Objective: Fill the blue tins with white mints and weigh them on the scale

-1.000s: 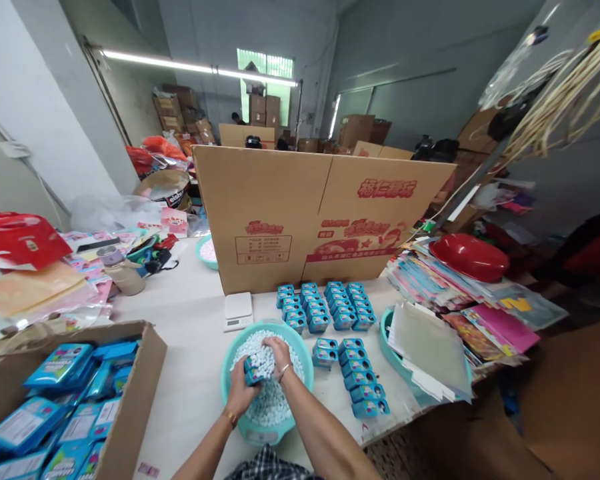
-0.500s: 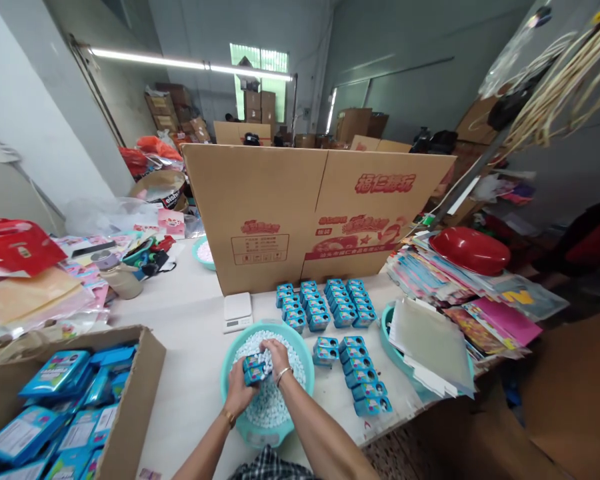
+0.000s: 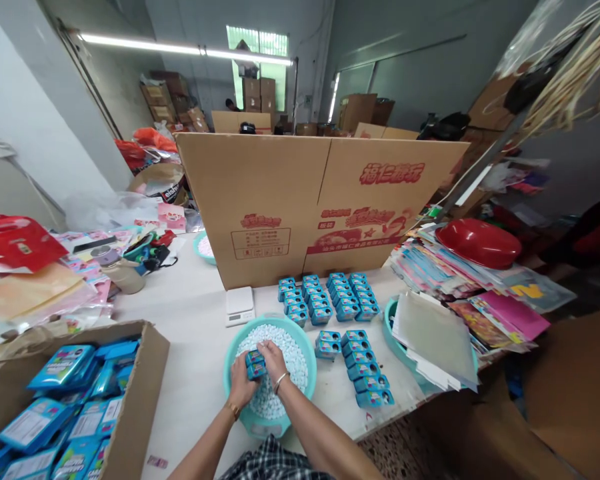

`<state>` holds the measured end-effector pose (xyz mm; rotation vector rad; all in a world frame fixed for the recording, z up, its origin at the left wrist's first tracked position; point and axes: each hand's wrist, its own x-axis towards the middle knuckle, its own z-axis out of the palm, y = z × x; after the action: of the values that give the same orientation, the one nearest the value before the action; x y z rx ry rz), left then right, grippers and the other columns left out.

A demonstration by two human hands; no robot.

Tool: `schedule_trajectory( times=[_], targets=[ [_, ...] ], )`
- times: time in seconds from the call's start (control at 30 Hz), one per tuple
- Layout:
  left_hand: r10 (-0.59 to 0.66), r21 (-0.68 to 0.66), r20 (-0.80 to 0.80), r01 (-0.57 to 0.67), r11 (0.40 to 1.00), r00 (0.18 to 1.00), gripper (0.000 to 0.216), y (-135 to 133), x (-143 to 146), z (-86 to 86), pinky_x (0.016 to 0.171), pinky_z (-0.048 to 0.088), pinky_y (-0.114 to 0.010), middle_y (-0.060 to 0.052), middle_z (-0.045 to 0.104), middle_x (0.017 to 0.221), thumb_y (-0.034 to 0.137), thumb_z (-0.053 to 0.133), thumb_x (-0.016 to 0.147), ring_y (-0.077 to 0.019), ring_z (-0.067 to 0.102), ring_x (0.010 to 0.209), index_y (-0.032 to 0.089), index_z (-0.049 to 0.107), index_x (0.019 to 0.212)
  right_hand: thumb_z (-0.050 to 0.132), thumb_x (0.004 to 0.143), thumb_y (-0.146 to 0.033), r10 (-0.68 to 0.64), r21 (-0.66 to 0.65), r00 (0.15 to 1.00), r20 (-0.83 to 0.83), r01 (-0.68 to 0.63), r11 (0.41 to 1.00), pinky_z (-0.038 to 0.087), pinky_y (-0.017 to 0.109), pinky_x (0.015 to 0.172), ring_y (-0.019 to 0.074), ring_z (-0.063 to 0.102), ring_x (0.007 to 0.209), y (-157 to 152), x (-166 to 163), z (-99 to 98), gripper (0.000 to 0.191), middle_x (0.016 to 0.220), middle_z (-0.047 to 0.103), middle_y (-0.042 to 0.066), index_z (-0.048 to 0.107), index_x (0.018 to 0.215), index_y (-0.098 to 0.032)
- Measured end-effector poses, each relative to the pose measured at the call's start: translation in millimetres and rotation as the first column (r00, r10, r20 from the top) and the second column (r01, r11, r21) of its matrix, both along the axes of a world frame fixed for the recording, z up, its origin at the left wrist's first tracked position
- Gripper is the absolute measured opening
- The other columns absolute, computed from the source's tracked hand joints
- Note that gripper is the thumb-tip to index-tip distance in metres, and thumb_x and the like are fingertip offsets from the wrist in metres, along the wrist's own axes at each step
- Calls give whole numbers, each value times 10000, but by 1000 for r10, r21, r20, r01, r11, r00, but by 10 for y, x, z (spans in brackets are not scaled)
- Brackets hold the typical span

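Note:
A turquoise basin (image 3: 311,373) full of small white pellet-like pieces (image 3: 280,333) stands in front of me on the table. Over it, my left hand (image 3: 243,381) is closed around two small blue boxes (image 3: 255,365) stacked one on the other. The fingers of my right hand (image 3: 274,360) are bent down against the right end of these boxes. Whether pieces are inside that hand is hidden. Right of the basin, blue boxes (image 3: 363,367) of the same kind lie in a row, with a shorter stack (image 3: 327,345) beside them.
Behind the basin are a white scale (image 3: 240,303), several rows of blue boxes (image 3: 325,298) and a tall upright cardboard sheet (image 3: 260,200). A carton (image 3: 155,360) of flat blue packs stands at left. Papers cover another turquoise basin (image 3: 391,313) at right, near a red basin (image 3: 477,243).
My right hand has lowered from above the pieces onto the end of the blue boxes, hiding the white pieces seen there before. The whole view has shifted slightly.

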<state>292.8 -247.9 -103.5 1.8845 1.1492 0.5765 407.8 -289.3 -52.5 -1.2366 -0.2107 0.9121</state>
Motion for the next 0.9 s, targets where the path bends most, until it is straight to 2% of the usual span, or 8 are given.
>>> schedule_trajectory(
  times=[0.1,0.2,0.3,0.37,0.47,0.57,0.73,0.9],
  targets=[
    [5,-48,10,-5,999,1000,792,-18,-68,-17,1096,374,-534,-145,589,1274,120,664,485,-367,525,1246,148,490,1257,663,690,-530,-2,-28,1000,10,2,1000,454,292,689,183,582,703,-113,103,-85,316,707,651,-5,617,712,-218],
    [-17,-145,83,29,989,996,842,-49,-187,52,1084,422,-470,-120,591,1306,134,698,520,-312,565,1223,175,434,1318,577,731,-582,5,-182,985,175,27,983,468,353,807,246,638,891,-238,388,-236,387,894,715,72,660,807,-213],
    [-37,-311,240,113,944,970,837,-89,-306,216,1067,457,-433,-93,610,1301,168,730,592,-274,601,1187,217,389,1355,681,666,-507,131,-379,927,350,12,925,386,438,981,330,552,1159,-314,530,-453,436,1133,685,146,709,976,-202],
    [-15,-393,300,138,909,954,845,-111,-364,339,1047,483,-428,-80,615,1299,199,758,616,-268,622,1159,242,374,1368,732,651,-436,367,-579,812,453,-46,814,308,512,1041,374,441,1292,-332,434,-594,584,1336,585,162,659,1196,-238],
    [38,-452,331,123,883,943,894,-119,-407,487,1023,508,-436,-76,590,1340,229,793,619,-287,615,1179,264,345,1392,731,700,-381,677,-780,510,530,-18,625,261,579,1039,405,363,1341,-334,169,-732,761,1498,418,176,480,1413,-292],
    [49,-465,333,119,877,941,907,-101,-398,559,1034,500,-448,-83,578,1358,235,798,628,-310,588,1221,258,337,1409,673,758,-320,727,-769,389,566,-67,635,308,502,1021,359,430,1271,-318,87,-784,644,1446,455,162,510,1381,-294],
    [-11,-468,308,161,869,951,872,-62,-333,524,1071,461,-447,-80,580,1337,214,775,635,-283,600,1197,252,345,1392,703,636,-279,416,-472,844,338,-230,851,400,359,923,259,571,1007,-212,355,-822,219,1058,652,60,713,850,-233],
    [-114,-256,160,153,955,981,744,-52,-322,358,1131,376,-473,-101,566,1320,135,685,588,-292,546,1253,209,464,1294,649,668,-456,282,-356,952,116,-226,907,463,321,630,200,588,631,-202,490,-716,270,671,640,15,649,746,-198]
  ],
)
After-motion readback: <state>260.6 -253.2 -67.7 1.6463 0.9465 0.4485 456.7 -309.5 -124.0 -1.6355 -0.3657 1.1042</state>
